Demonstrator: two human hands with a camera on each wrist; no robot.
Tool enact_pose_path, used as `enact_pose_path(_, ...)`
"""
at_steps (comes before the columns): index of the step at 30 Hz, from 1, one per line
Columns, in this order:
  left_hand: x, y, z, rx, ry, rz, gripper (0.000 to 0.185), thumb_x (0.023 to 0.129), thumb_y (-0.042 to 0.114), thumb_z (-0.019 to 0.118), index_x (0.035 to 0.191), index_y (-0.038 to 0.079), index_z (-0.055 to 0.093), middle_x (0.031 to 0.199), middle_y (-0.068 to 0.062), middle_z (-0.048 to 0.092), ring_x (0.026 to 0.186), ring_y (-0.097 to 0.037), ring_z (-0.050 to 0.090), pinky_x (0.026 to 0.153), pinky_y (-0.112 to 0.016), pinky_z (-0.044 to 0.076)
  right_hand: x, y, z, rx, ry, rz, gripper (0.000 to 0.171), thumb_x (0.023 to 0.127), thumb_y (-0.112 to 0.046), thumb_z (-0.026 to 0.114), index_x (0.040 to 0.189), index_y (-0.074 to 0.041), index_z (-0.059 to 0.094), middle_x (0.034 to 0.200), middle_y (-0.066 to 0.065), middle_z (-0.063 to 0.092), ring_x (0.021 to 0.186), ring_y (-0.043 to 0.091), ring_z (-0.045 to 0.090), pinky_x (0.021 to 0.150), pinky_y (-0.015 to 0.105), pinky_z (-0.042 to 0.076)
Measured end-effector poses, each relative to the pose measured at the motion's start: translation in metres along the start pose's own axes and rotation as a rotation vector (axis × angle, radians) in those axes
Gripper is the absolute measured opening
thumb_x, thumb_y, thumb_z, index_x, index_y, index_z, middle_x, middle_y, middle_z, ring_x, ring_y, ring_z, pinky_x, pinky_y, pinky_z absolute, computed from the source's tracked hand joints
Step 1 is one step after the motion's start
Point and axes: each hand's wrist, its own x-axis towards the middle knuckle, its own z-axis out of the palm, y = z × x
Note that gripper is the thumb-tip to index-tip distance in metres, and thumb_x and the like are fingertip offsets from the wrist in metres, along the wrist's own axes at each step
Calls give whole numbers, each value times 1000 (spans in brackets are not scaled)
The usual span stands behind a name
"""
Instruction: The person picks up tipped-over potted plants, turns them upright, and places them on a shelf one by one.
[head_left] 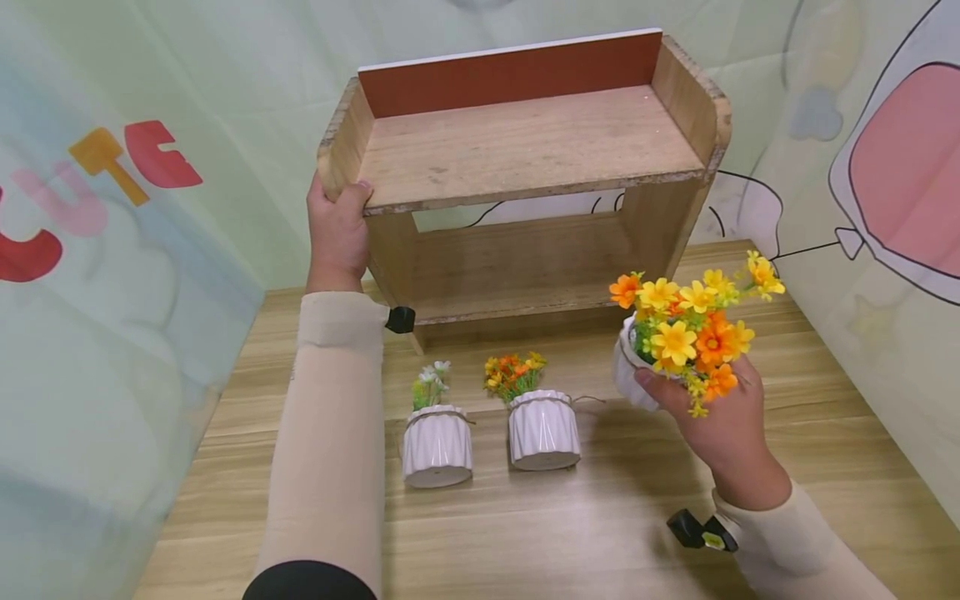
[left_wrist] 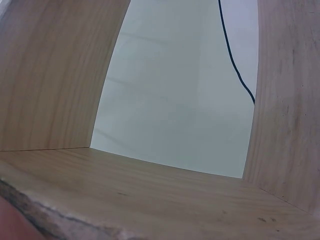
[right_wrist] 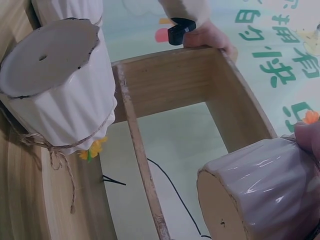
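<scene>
Left grip (head_left: pixel 339 236) clasping the wooden shelf (head_left: pixel 525 142), right grip (head_left: pixel 720 417) clutching one flower pot (head_left: pixel 637 367) aloft; two pots (head_left: pixel 437 444) (head_left: pixel 543 429) waiting on the tabletop (head_left: pixel 600 517), none shelved.

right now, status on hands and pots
Left hand grips wooden shelf side. Right hand holds flower pot off the table. Two pots stand before the shelf.
</scene>
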Motion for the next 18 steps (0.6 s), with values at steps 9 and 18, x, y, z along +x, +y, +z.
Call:
enact_pose_path(9,0,2,0,-2,2,-29,63,98,22,56,160,25,43,160,-3,45,142,-18,45,120,-31,35,1,-1,0,2,1,14,70,76,4,90,140,-10,64,133,-6,70,118,9,64,103,17,47)
enact_pose_path(18,-1,2,0,8,4,-36,63,98,23,56,160,25,43,161,-4,45,143,-18,45,120,-31,35,3,-7,1,8,12,32,71,75,6,90,139,-8,65,131,-6,70,117,9,64,102,17,47)
